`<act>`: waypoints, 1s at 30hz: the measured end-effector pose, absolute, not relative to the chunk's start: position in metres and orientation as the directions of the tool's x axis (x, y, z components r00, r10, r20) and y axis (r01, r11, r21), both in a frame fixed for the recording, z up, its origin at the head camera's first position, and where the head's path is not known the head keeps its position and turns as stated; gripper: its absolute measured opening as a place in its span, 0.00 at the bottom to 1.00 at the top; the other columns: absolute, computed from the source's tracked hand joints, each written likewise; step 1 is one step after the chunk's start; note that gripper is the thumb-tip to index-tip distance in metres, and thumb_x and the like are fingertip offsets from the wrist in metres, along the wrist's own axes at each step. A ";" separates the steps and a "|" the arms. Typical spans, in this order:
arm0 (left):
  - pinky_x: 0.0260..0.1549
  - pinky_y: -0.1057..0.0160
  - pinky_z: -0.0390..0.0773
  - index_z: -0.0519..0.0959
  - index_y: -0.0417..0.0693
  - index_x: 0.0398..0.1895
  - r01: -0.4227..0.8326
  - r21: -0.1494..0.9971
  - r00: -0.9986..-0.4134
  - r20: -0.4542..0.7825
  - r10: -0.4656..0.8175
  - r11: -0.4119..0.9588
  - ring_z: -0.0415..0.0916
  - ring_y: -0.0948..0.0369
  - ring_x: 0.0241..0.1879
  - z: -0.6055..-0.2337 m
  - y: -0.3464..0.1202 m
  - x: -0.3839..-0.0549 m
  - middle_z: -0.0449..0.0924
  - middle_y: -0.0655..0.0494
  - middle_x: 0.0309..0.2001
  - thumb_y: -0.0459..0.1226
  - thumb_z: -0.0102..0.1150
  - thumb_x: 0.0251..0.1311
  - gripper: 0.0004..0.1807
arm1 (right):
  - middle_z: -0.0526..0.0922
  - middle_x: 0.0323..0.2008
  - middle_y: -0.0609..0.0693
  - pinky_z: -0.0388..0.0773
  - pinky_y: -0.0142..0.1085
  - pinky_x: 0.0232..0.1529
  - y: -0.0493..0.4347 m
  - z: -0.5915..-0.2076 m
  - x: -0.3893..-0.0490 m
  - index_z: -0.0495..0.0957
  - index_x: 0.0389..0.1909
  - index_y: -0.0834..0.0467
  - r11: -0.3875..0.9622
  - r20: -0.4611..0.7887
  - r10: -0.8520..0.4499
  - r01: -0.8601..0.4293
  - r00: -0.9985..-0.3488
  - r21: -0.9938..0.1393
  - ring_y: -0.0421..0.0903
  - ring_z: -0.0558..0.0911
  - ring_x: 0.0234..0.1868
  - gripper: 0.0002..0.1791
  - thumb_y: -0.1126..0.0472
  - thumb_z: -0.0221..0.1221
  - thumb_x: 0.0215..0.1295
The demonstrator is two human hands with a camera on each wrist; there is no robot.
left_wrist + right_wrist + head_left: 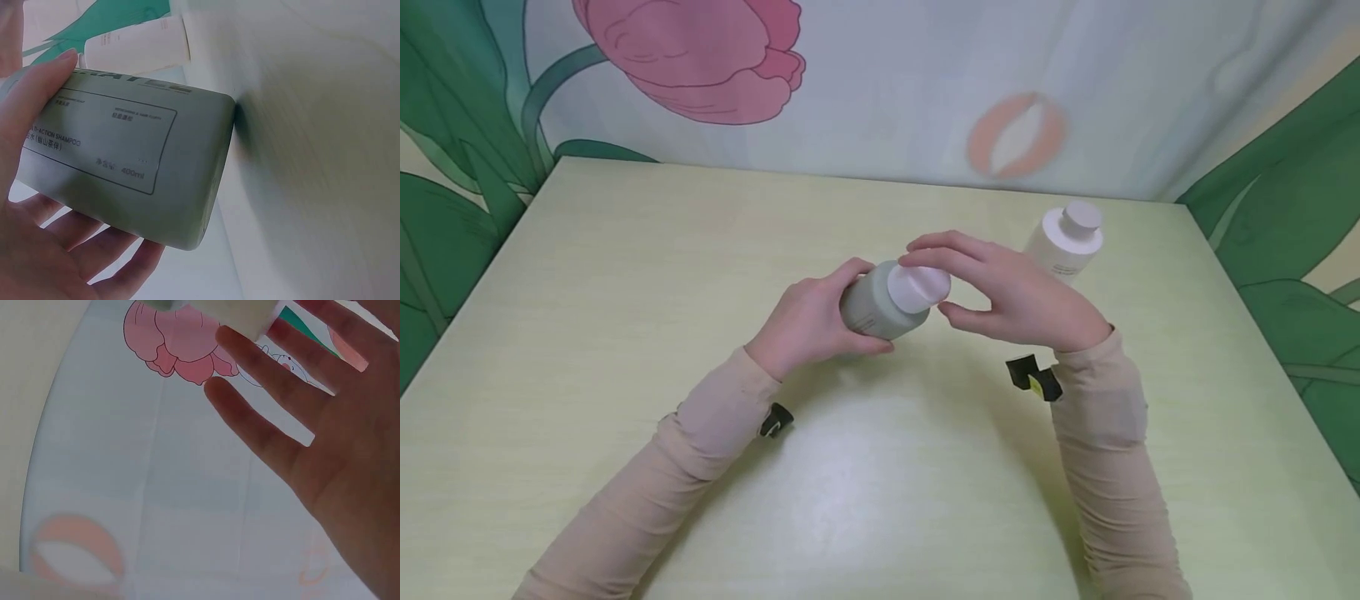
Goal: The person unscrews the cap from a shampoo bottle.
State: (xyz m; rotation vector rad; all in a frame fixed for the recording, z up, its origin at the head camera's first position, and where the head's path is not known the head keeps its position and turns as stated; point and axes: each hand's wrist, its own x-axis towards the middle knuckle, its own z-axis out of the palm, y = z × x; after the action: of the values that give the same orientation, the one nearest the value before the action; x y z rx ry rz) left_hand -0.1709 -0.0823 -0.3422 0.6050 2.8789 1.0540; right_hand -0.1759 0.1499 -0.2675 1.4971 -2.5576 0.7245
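My left hand (pixel 808 317) grips a grey-green shampoo bottle (pixel 868 304) around its body, thumb on one side and fingers on the other. The bottle leans to the right, its white cap (pixel 917 287) toward my right hand (pixel 1011 292). In the left wrist view, the printed label reads shampoo, 400ml, and the bottle's lower corner is at or very near the tabletop. Around the cap, the right hand's fingers are spread and mostly straight; a fingertip appears to touch its upper side. In the right wrist view, the cap (pixel 240 315) is partly cut off by the top edge.
A white bottle (pixel 1063 242) with a white cap stands on the pale table (pixel 700 233), behind the right hand and partly hidden by it. Along the table's far edge hangs a curtain (pixel 880 100) printed with flowers and leaves.
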 end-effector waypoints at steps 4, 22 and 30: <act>0.38 0.62 0.73 0.66 0.64 0.51 0.345 0.623 -0.928 0.111 0.357 0.702 0.75 0.61 0.37 -0.342 -0.083 -0.170 0.78 0.60 0.40 0.54 0.72 0.28 0.40 | 0.73 0.50 0.44 0.71 0.31 0.50 0.147 -0.268 -0.176 0.68 0.55 0.54 0.453 0.366 -0.740 -0.821 -0.564 -0.348 0.39 0.73 0.49 0.27 0.55 0.62 0.53; 0.38 0.62 0.72 0.66 0.65 0.51 0.330 0.629 -0.932 0.096 0.350 0.704 0.75 0.61 0.37 -0.341 -0.082 -0.170 0.78 0.61 0.39 0.54 0.72 0.29 0.39 | 0.73 0.49 0.46 0.72 0.34 0.48 0.146 -0.271 -0.177 0.71 0.53 0.54 0.454 0.348 -0.772 -0.844 -0.532 -0.284 0.42 0.75 0.47 0.23 0.60 0.60 0.54; 0.37 0.62 0.72 0.66 0.65 0.51 0.341 0.621 -0.929 0.104 0.356 0.706 0.75 0.61 0.37 -0.341 -0.082 -0.170 0.78 0.60 0.39 0.54 0.72 0.28 0.40 | 0.69 0.56 0.52 0.68 0.40 0.54 0.147 -0.271 -0.178 0.70 0.52 0.53 0.329 0.358 -0.831 -0.895 -0.426 -0.301 0.47 0.71 0.54 0.23 0.71 0.52 0.54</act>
State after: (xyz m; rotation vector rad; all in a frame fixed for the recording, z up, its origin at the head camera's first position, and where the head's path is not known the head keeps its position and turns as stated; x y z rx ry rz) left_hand -0.1700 -0.0820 -0.3410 0.5884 2.8794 1.0419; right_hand -0.1782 0.1465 -0.2705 1.5991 -2.4449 0.6937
